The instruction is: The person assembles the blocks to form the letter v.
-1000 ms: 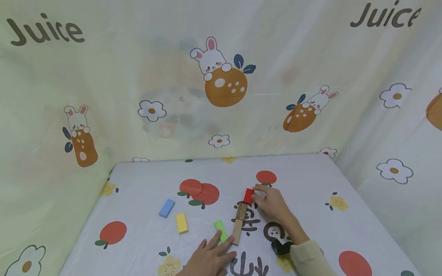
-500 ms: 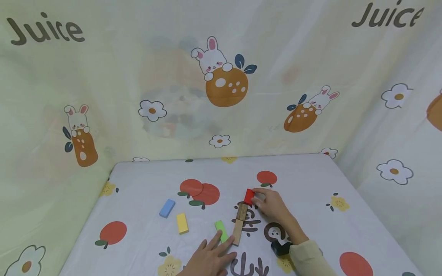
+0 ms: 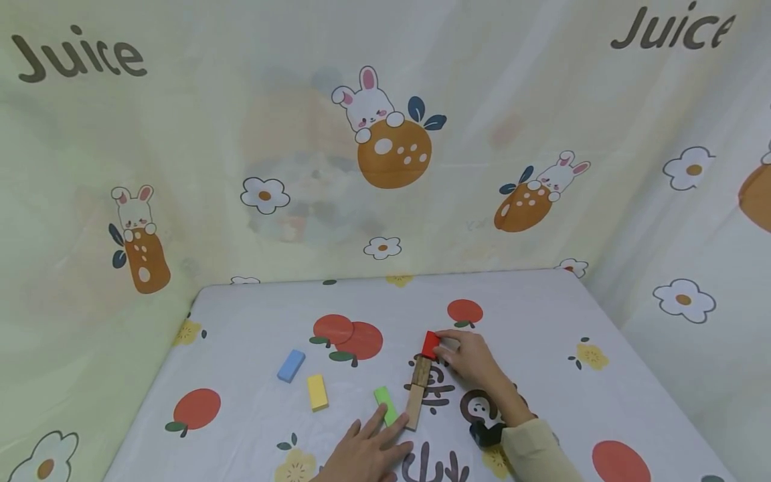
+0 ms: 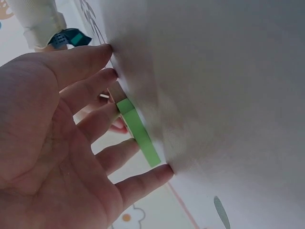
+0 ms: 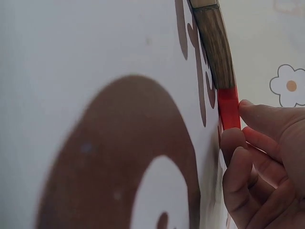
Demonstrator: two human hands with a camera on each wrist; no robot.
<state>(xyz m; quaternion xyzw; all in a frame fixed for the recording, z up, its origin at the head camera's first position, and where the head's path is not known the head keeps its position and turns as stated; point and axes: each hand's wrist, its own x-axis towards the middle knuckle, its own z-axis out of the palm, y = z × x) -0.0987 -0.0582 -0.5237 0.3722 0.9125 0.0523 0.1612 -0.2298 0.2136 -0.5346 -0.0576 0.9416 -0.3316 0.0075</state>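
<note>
My right hand [image 3: 476, 361] pinches a small red block [image 3: 430, 344] between thumb and fingers at the far end of a row. In the right wrist view the red block [image 5: 228, 109] meets the end of a dark brown wooden block [image 5: 217, 45]. A light wooden block [image 3: 414, 407] continues that row toward me. My left hand [image 3: 364, 452] lies with straight, spread fingers at the near end, fingertips on a green block [image 3: 385, 404] and at the light wooden block. The left wrist view shows the green block [image 4: 139, 132] just past these fingertips.
A yellow block [image 3: 317, 393] and a blue block [image 3: 292, 366] lie apart on the left of the printed tablecloth [image 3: 253, 321]. A cream curtain [image 3: 313, 134] with rabbit prints hangs behind and at the sides. A black wrist device [image 3: 485, 434] sits at the right sleeve.
My right hand has shifted the red block slightly left, into line with the dark brown wooden block. The left hand and the other blocks stay in place.
</note>
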